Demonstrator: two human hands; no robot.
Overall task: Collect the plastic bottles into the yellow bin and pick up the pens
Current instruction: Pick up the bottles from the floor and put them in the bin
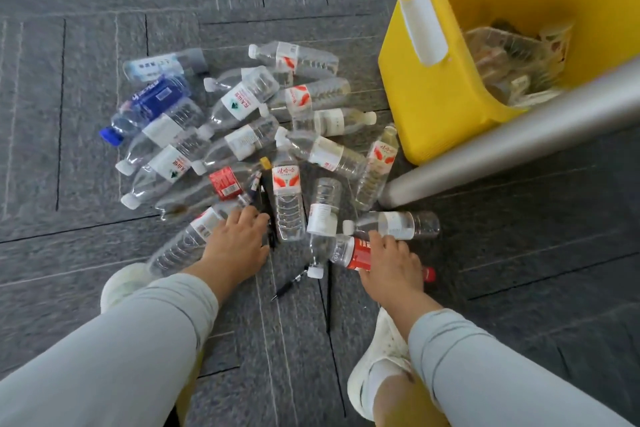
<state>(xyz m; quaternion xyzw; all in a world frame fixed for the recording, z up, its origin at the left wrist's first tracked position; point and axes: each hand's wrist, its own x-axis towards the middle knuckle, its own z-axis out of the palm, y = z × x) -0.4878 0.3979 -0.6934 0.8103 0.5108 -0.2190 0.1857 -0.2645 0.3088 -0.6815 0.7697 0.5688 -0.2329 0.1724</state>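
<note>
The right hand (391, 263) is gripping the red-labelled bottle (358, 253) at the near edge of the bottle pile (242, 121) lying left of the yellow bin (433, 107), while the left hand (235, 243) is touching the black pens (266, 196), its grasp impossible to tell.

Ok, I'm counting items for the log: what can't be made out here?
All head view.
Yellow bin: cut off by the top and right edges; the metal leg crosses its blurred contents, so no count is possible.
Black pens: the left hand covers them; number and grip hidden.
Red-labelled bottle: the right hand grips it, hiding part of it.
</note>
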